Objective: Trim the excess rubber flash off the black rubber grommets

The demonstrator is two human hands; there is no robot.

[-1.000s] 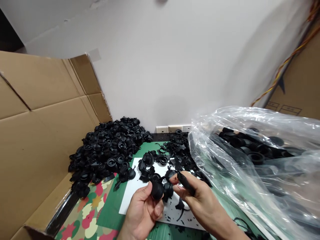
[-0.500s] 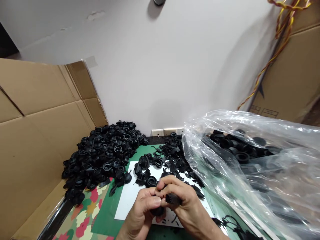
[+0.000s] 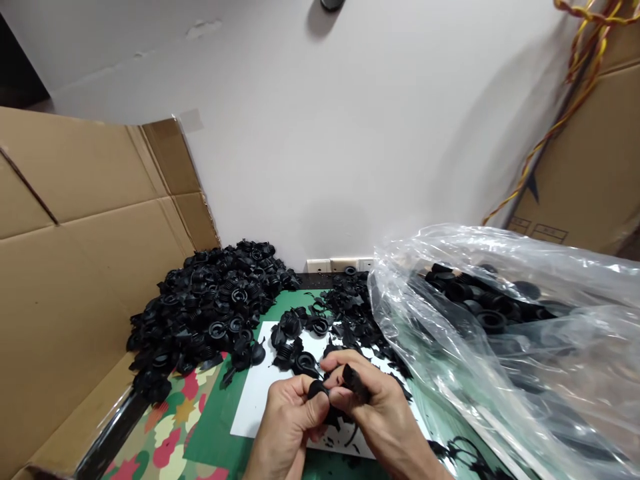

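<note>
My left hand and my right hand meet low in the middle of the view, over a white sheet. Both are closed on one small black ribbed rubber part, pinched between the thumbs and fingers. A strip of black rubber lies along my right forefinger. A few loose black parts and trimmed scraps lie on the sheet just beyond the hands.
A big heap of black rubber parts lies at the left against a cardboard box wall. A clear plastic bag holding more black parts fills the right. A green mat and a camouflage-pattern surface lie underneath.
The hands, apart a second ago with the left one holding the part, have come together. Both now grip the part close over the sheet.
</note>
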